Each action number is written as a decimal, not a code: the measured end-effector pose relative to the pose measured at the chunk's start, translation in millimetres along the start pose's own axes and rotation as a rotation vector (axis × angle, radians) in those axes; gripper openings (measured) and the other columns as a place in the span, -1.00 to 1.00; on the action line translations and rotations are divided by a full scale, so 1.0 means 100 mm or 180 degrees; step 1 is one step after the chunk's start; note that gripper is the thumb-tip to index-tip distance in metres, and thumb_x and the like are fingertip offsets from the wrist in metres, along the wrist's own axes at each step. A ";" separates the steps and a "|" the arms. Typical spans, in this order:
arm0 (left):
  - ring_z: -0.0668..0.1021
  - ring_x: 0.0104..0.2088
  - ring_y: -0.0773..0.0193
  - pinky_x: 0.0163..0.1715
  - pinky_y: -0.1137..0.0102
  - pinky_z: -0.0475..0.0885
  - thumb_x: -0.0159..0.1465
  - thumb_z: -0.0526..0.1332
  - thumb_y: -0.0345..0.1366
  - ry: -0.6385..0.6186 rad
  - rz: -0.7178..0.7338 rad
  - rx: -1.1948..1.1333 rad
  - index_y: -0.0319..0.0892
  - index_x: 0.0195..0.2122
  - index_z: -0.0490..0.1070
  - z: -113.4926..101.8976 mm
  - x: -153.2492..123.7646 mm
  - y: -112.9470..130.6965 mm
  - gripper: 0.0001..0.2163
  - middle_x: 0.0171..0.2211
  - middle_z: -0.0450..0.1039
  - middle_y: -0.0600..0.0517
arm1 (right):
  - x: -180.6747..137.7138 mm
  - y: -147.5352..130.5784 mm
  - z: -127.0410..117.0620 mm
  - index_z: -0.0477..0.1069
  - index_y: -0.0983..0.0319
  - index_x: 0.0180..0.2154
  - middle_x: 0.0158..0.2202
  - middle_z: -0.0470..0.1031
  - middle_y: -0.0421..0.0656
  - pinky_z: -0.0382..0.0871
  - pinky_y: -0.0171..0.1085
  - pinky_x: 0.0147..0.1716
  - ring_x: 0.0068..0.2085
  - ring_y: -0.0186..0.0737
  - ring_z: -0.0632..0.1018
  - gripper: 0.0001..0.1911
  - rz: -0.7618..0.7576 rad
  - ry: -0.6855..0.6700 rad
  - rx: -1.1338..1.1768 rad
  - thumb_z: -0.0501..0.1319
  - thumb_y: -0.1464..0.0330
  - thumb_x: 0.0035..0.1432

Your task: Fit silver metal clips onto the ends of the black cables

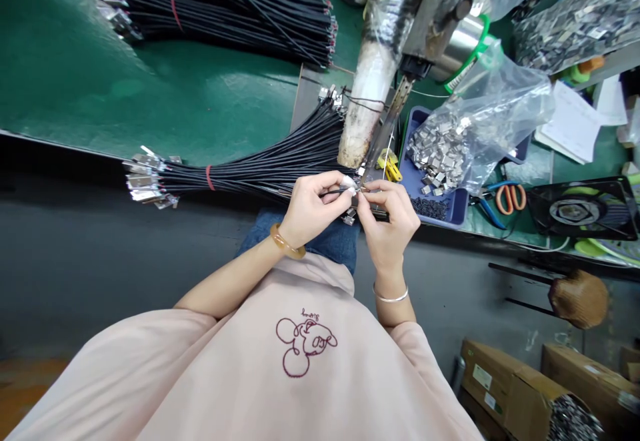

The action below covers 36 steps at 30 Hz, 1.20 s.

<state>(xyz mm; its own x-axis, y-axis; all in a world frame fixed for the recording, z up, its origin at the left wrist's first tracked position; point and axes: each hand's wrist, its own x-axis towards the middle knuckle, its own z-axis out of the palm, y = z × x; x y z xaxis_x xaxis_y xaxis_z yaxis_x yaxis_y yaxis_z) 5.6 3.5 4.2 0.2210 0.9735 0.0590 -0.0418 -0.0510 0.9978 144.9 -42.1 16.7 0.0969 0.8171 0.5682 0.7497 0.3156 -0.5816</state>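
Green desk point(215, 94) fills the background towards twelve o'clock, with a blue tray point(457, 213) of metal connectors point(440, 154) between two and three o'clock from the hands. The left hand point(316, 205) has a narrow grip on a black cable point(331, 193); its end lies by the right hand point(387, 217), and I cannot tell if that grip is closed on anything. A red-banded cable bundle point(255, 173) stretches towards nine o'clock.

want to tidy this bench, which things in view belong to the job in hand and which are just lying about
Appear to belong: black cable in the left hand, near cable bundle, similar far bundle, small metal pieces, blue tray holding them

Probably just lying about: black fan, papers, orange-handled tool
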 end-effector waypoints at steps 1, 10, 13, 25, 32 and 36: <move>0.39 -0.54 0.46 -0.53 0.57 0.30 0.13 0.27 -0.35 0.0008 0.0034 0.0023 -0.26 -0.39 0.55 0.00 0.00 0.00 -0.90 -0.49 0.49 0.07 | 0.01 0.00 0.00 0.46 0.15 -0.33 -0.24 0.60 -0.21 0.55 -0.25 -0.23 -0.19 -0.27 0.63 -0.88 -0.0015 0.0014 -0.0016 0.28 0.48 0.23; 0.22 -0.59 0.49 -0.57 0.54 0.14 0.18 0.26 -0.38 -0.0165 0.0045 0.0167 -0.24 -0.40 0.49 -0.02 -0.03 -0.01 -0.94 -0.60 0.27 0.15 | -0.03 0.01 -0.03 0.41 0.14 -0.33 -0.21 0.62 -0.20 0.53 -0.27 -0.18 -0.18 -0.29 0.64 -0.86 -0.0234 -0.0099 -0.0187 0.28 0.50 0.22; 0.18 -0.60 0.51 -0.57 0.55 0.10 0.17 0.25 -0.39 -0.0219 0.0011 0.0169 -0.25 -0.41 0.46 -0.02 -0.03 -0.02 -0.95 -0.61 0.20 0.18 | -0.06 0.02 -0.04 0.41 0.15 -0.32 -0.21 0.62 -0.19 0.53 -0.29 -0.18 -0.18 -0.30 0.64 -0.86 -0.0257 -0.0115 -0.0193 0.27 0.51 0.22; 0.16 -0.60 0.51 -0.59 0.54 0.07 0.17 0.24 -0.38 -0.0111 0.0044 0.0112 -0.27 -0.41 0.46 0.00 -0.02 0.04 -0.93 -0.62 0.16 0.18 | -0.01 0.00 -0.05 0.39 0.16 -0.33 -0.20 0.61 -0.17 0.53 -0.31 -0.21 -0.18 -0.30 0.64 -0.84 -0.0451 -0.0119 -0.0286 0.27 0.53 0.21; 0.16 -0.58 0.50 -0.57 0.53 0.06 0.17 0.24 -0.39 -0.0177 0.0006 0.0140 -0.25 -0.43 0.43 -0.01 -0.05 -0.01 -0.95 -0.61 0.13 0.19 | -0.05 0.00 -0.08 0.39 0.16 -0.31 -0.18 0.61 -0.16 0.54 -0.33 -0.22 -0.18 -0.30 0.64 -0.84 -0.0548 -0.0238 -0.0318 0.26 0.54 0.21; 0.17 -0.58 0.49 -0.56 0.52 0.08 0.18 0.24 -0.37 -0.0149 0.0016 0.0108 -0.24 -0.42 0.43 -0.01 -0.02 0.02 -0.94 -0.61 0.13 0.18 | -0.02 0.01 -0.08 0.38 0.16 -0.32 -0.17 0.60 -0.15 0.54 -0.31 -0.22 -0.17 -0.29 0.64 -0.85 -0.0510 -0.0229 -0.0355 0.26 0.52 0.22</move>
<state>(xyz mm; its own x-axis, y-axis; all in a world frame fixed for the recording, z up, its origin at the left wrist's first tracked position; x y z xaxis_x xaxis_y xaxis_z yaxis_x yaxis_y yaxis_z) 4.4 1.6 5.6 0.2664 0.9617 0.0646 -0.0103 -0.0642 0.9979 150.3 -47.0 19.8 -0.0735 0.7943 0.6030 0.8200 0.3923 -0.4167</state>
